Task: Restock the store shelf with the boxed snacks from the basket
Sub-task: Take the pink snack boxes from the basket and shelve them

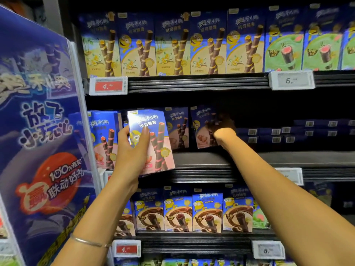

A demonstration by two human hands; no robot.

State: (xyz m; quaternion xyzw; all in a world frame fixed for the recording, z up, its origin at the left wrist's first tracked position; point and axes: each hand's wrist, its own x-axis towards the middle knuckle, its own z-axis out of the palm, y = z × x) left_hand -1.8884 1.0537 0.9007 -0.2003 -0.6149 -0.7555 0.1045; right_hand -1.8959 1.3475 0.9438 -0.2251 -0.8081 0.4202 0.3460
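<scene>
- Store aisle: black metal shelf unit in three stocked tiers, dim at the back.
- Tall blue promo panel with printed characters stands at the near left, beside the shelves.
- Top tier: row of upright blue-and-yellow wafer-roll boxes, with blue-and-green boxes to the right.
- Red price tag and white price tag sit on the top tier's front rail.
- Left hand, thin silver bracelet on the wrist, holds a blue-and-pink wafer-roll box. The thumb is on its left edge and the fingers are across the front. The box is upright, slightly tilted, in front of the middle tier at the left.
- Upright blue-and-pink shelf box stands just left of it, at the tier's front.
- Right hand reaches far into the middle tier, against the right edge of a shaded pink box. Its fingers are dark and blurred, so I cannot tell the grip.
- Flat-stacked dark blue boxes with barcodes facing out lie far right on that tier.
- Bottom tier: blue-and-brown chocolate boxes, upright in a row.
</scene>
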